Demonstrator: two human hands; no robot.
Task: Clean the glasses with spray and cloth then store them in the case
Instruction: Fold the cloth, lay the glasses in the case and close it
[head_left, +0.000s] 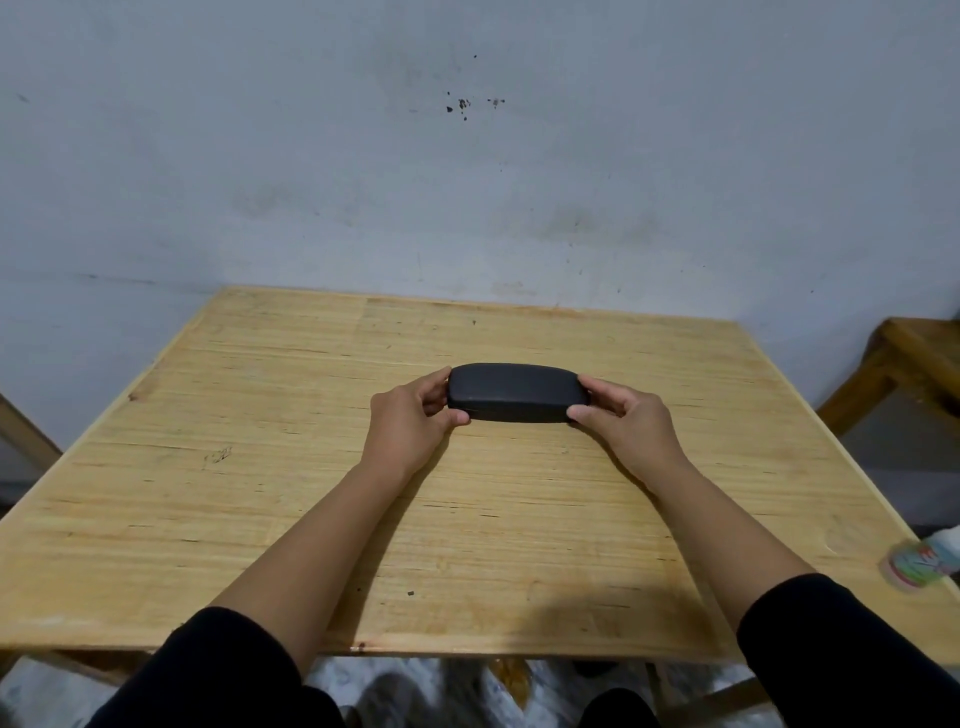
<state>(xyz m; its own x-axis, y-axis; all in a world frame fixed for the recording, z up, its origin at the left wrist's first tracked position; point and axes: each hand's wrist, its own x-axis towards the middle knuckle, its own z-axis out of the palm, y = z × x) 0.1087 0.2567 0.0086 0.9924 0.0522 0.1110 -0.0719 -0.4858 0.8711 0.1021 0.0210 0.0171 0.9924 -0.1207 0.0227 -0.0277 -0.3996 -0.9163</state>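
Left hand (410, 410) pinching case (517, 392) at its left end, thumb in front, fingers behind. Case closed, flat on table (260, 467), mid-board. Right hand (626, 413) pinching the right end likewise. No glasses, spray or cloth visible. Either opening or final closing step; can't tell which. If opening: thumbs prying lid next.

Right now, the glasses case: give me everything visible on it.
The glasses case is a matte black, oblong hard shell with rounded ends, and it looks finely textured. It is closed, with a seam along the near side. It lies flat and lengthwise across the wooden table, past its middle. The left hand grips its left end and the right hand its right end. Its contents are hidden.
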